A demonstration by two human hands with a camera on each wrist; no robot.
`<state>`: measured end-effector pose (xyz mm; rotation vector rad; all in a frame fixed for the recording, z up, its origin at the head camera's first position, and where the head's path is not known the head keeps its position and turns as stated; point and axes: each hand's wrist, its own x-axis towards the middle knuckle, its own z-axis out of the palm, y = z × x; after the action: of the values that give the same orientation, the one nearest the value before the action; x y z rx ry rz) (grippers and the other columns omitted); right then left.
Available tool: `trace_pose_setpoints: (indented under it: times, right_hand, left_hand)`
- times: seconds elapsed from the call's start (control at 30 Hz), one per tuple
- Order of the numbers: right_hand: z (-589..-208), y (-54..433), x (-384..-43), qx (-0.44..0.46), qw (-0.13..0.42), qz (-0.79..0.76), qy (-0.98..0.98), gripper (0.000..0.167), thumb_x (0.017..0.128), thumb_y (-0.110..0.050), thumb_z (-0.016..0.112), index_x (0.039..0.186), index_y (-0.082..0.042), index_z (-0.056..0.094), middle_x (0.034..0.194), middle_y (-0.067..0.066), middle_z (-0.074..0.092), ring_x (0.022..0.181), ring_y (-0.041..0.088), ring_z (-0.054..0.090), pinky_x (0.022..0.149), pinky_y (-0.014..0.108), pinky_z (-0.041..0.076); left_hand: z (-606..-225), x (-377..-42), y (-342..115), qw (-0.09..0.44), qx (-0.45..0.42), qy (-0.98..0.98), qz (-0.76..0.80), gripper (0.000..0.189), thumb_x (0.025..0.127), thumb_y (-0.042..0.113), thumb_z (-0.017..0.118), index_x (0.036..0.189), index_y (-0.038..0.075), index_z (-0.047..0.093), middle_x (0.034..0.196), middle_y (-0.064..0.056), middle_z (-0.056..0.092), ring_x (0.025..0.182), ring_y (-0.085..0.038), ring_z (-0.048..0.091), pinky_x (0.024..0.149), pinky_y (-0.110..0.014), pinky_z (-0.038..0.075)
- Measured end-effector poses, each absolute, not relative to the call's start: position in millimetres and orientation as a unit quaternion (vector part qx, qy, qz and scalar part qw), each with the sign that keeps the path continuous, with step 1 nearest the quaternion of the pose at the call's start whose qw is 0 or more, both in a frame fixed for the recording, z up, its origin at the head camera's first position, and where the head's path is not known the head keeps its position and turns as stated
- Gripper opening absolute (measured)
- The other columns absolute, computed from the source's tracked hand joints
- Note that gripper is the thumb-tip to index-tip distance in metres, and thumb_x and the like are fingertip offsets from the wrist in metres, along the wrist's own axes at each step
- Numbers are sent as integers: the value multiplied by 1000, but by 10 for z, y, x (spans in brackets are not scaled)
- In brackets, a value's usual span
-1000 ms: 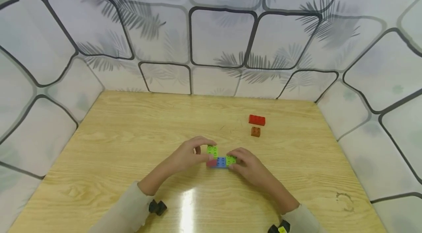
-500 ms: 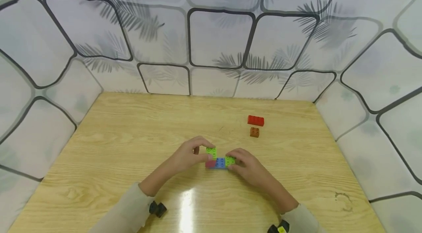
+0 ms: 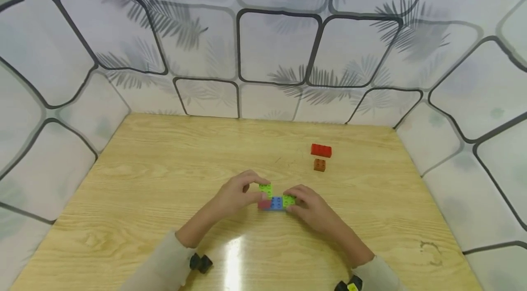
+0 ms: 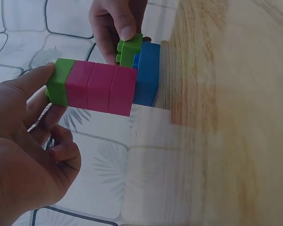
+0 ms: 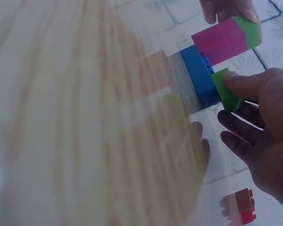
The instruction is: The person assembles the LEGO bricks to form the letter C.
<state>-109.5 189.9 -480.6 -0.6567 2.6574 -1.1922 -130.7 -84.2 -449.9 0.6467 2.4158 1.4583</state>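
A long blue toy brick (image 3: 276, 203) lies flat on the wooden table. On its left end stands a stack of several pink bricks (image 4: 101, 88), topped by a green brick (image 3: 265, 189). My left hand (image 3: 237, 196) pinches that top green brick between thumb and index finger, its other fingers curled below. At the blue brick's right end sits a second green brick (image 5: 226, 89), which my right hand (image 3: 314, 208) pinches between thumb and fingers. Blue studs show between the stack and the second green brick.
Farther back on the right lie a long red brick (image 3: 321, 150) and, just in front of it, a small orange-brown brick (image 3: 319, 165). A patterned white curtain or wall (image 3: 271, 99) closes off the table's back and sides.
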Motion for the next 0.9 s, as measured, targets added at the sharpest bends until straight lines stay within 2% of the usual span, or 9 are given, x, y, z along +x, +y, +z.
trace_pose_setpoints:
  times: [0.37, 0.63, 0.77, 0.9]
  right_hand:
    - [-4786, 1901, -1087, -221, 81, -393, 889, 36, 96, -27, 69, 131, -18, 64, 127, -8, 62, 121, 17, 57, 103, 47, 48]
    - [-4803, 1924, -1093, -225, 80, -395, 887, 37, 97, -32, 68, 131, -18, 64, 127, -9, 62, 121, 17, 57, 103, 48, 47]
    - [-4825, 1964, -1117, -213, 78, -406, 885, 39, 98, -39, 66, 132, -19, 64, 128, -9, 62, 117, 14, 58, 100, 46, 49]
    - [-4799, 2046, -1209, -187, 66, -417, 887, 43, 100, -43, 61, 135, -18, 61, 130, -2, 62, 113, 15, 58, 95, 42, 51]
  left_hand:
    - [-4513, -1299, -839, 130, 233, 818, 511, 43, 92, 39, 73, 129, 20, 67, 122, 9, 63, 85, -17, 48, 65, -26, 44]
    - [-4543, -1306, -841, 128, 246, 812, 514, 43, 92, 28, 75, 133, 16, 65, 126, 6, 62, 88, -17, 52, 69, -27, 49]
    - [-4551, -1304, -847, 133, 245, 808, 519, 44, 92, 27, 75, 133, 16, 65, 125, 5, 62, 88, -18, 52, 66, -26, 49]
    - [-4554, -1300, -850, 140, 236, 806, 524, 45, 91, 28, 76, 132, 18, 65, 124, 5, 62, 86, -17, 52, 64, -26, 48]
